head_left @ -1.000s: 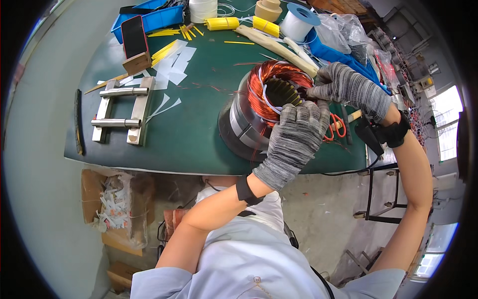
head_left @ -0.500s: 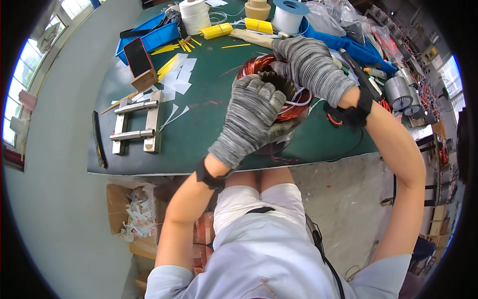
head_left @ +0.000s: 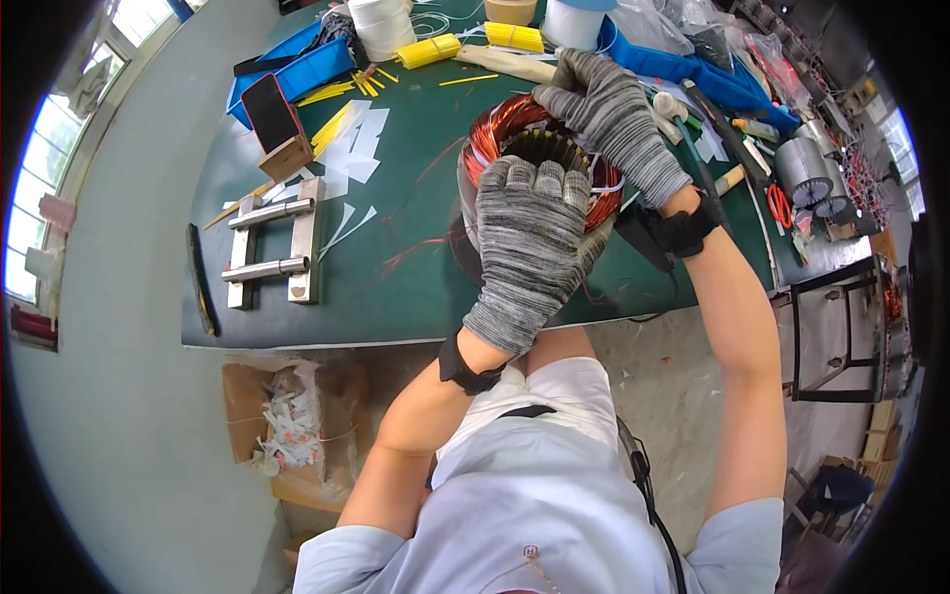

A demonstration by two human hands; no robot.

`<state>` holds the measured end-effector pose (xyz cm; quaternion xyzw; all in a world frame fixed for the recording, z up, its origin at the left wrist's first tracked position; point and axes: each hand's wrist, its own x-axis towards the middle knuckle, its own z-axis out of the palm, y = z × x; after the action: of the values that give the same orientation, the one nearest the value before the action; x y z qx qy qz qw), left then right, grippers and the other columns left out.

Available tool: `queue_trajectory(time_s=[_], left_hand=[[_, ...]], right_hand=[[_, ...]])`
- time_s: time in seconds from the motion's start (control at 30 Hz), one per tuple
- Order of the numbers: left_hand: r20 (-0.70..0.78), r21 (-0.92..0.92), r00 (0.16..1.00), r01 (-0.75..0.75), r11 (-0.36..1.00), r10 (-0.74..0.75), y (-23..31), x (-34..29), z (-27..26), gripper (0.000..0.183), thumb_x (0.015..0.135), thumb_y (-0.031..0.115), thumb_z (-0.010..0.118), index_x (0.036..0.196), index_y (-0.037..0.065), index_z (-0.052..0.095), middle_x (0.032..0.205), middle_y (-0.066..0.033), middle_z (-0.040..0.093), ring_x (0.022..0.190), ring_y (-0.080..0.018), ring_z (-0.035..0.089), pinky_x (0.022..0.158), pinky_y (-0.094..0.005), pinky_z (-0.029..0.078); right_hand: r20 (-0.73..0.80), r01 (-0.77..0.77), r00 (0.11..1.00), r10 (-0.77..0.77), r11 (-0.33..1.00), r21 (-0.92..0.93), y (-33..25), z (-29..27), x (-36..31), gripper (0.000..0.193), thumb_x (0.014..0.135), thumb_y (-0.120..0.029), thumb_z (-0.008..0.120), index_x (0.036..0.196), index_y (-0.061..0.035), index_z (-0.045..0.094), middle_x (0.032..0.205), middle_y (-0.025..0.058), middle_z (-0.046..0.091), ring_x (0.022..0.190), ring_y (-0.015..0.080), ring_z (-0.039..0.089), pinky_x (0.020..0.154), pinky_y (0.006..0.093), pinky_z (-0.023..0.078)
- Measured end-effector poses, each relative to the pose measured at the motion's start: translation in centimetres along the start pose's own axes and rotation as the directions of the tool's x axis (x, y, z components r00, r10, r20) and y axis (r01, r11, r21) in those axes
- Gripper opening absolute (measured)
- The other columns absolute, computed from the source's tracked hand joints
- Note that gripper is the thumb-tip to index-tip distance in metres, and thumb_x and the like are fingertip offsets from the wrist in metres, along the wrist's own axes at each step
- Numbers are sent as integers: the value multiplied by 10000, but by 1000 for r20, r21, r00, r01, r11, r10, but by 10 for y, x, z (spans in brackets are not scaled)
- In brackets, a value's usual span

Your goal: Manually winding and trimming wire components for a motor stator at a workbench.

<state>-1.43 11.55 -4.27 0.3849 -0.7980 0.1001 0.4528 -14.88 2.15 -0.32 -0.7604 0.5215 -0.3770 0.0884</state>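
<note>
A motor stator [head_left: 479, 203] with copper windings [head_left: 500, 121] around its toothed bore stands near the table's front edge. Grey knit gloves cover both my hands. Curled over the near rim of the stator, my left hand [head_left: 529, 238] has its fingertips at the bore opening. My right hand [head_left: 616, 124] lies at the far right side of the windings, its fingers bent and closed against the coil. Its fingertips are partly hidden, as is the stator's near side behind my left hand. Thin copper wire ends stick out to the left on the green table [head_left: 396, 287].
Left of the stator lie a metal frame with two bars [head_left: 267, 238], white paper strips [head_left: 361, 148] and a phone [head_left: 271, 114] on a wooden stand. Yellow stick bundles [head_left: 428, 50], a mallet [head_left: 505, 63], spools and blue bins [head_left: 307, 74] line the back. Tools lie at right.
My left hand has moved right and closer over the stator's near rim. My right hand has shifted slightly left and up. The stator looks turned or tilted, showing more of its left windings.
</note>
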Motion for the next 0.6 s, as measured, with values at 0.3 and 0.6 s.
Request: queue_trajectory(time_s=[0.3,0.6], left_hand=[[37,-53,997,-58,997,60,-19,0,-16,497,557,352,753,885,49,535,862,-125,538,878,-339,498,824,-470,366],[198,-193,954,-188,963,226,-44,20,-38,549,541,343,762,951,55,539,926,-113,555,973,-313,505,981,-477,298]], right_hand=[[151,-48,988,14,973,227,4,-20,-1,169,789,-160,626,799,-25,525,660,28,538,605,105,486,577,258,427],[405,-445,872,273,788,425,-13,-63,-54,186,823,-270,609,802,-100,536,637,-69,413,573,29,372,512,174,305]])
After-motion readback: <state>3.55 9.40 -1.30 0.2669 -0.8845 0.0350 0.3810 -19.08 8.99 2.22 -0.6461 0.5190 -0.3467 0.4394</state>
